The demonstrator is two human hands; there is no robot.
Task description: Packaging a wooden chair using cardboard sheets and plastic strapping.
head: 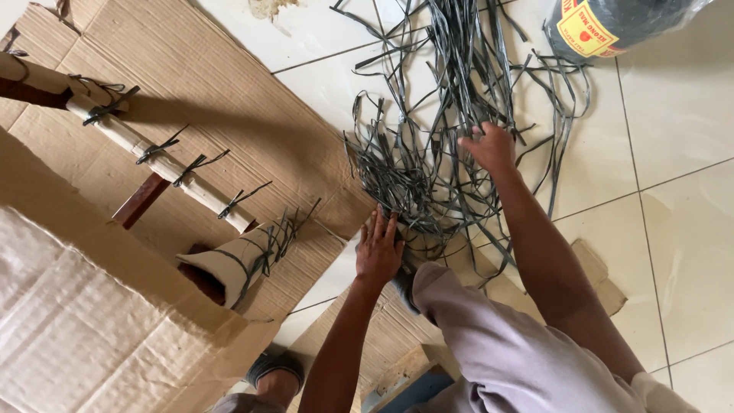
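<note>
- The tangle of dark plastic straps (428,164) lies on the tiled floor (673,229), just beside the cardboard sheet (199,84); it looks light, limp and slippery.
- Left hand (378,248) presses flat, fingers spread; right hand (489,147) curls into the strands, gripping some.
- Single strands likely slip; bunched ends hold better.

Thin dark grey plastic strapping strips (436,153) look smooth and faintly shiny; the flat brown corrugated cardboard sheet (214,84) is matt and ribbed; the pale ceramic floor tiles (673,130) are glossy
</note>
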